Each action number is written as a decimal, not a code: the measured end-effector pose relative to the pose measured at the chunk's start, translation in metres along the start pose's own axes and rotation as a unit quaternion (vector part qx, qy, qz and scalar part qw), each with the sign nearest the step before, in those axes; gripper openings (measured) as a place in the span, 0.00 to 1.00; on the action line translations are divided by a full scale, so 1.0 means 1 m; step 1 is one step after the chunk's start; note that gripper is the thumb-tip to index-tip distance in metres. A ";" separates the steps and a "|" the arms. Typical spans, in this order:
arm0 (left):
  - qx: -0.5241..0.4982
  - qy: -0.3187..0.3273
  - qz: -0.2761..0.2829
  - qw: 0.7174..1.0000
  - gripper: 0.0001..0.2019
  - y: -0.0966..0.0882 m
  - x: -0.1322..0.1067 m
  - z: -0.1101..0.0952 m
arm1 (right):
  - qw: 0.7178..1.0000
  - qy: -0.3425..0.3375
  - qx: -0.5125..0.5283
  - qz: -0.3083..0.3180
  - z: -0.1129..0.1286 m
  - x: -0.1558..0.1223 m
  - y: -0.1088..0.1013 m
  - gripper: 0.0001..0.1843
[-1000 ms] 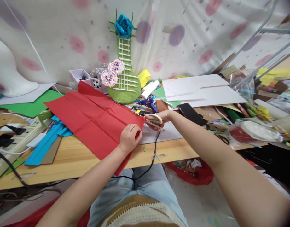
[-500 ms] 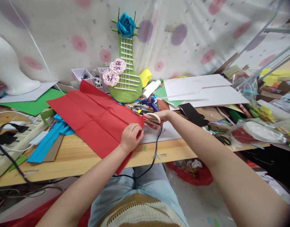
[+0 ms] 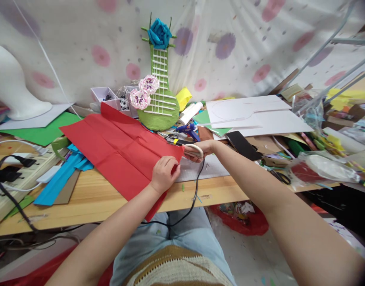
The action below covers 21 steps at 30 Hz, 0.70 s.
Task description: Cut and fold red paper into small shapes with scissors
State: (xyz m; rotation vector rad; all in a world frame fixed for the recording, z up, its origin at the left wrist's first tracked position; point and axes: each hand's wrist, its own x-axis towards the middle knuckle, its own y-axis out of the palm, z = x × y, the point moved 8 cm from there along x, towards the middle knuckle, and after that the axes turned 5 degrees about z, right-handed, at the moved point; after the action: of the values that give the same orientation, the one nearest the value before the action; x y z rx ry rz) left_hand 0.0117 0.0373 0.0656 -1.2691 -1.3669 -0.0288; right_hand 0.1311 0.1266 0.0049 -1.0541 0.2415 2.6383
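A large creased sheet of red paper lies over the left and middle of the table, one corner hanging past the front edge. My left hand is closed on the sheet's right side with curled fingers. Just to the right, my right hand grips white-handled scissors at the paper's right edge. Their blades are mostly hidden by the red paper, so how far apart they are I cannot tell. Behind my right hand lies a blue glue gun.
A green pipa-shaped craft with a blue flower leans at the back. White boards and a black phone lie to the right. Blue paper strips and a power strip sit left. A black cable crosses the front edge.
The scissors' handle loops have drawn closer together in my right hand, which has shifted very slightly. My left hand stays in place on the red paper.
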 end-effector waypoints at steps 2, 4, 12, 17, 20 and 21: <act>-0.008 -0.012 -0.007 1.000 0.03 -0.002 0.000 0.002 | 1.000 0.005 0.012 0.023 -0.001 0.000 0.004 0.35; -0.018 -0.018 -0.016 1.000 0.02 -0.004 0.000 0.004 | 0.999 0.010 0.019 0.036 -0.002 0.001 0.004 0.37; -0.046 -0.010 -0.004 0.999 0.02 -0.002 0.001 0.005 | 0.999 0.021 0.018 0.047 0.004 0.016 0.000 0.37; -0.043 -0.008 -0.001 0.999 0.03 0.000 0.000 0.005 | 0.998 0.004 -0.003 0.056 0.016 0.022 0.006 0.34; -0.043 -0.002 -0.007 0.999 0.02 -0.002 0.000 0.003 | 0.999 -0.007 -0.016 0.046 0.020 0.021 0.005 0.33; -0.043 -0.001 -0.009 0.999 0.02 -0.002 0.000 0.003 | 0.999 -0.012 -0.021 0.038 0.021 0.022 0.003 0.33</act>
State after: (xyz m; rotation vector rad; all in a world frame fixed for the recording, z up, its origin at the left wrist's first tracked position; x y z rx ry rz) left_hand 0.0085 0.0386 0.0664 -1.3289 -1.3917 -0.1001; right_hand 0.1018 0.1332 0.0051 -1.0459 0.2261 2.7333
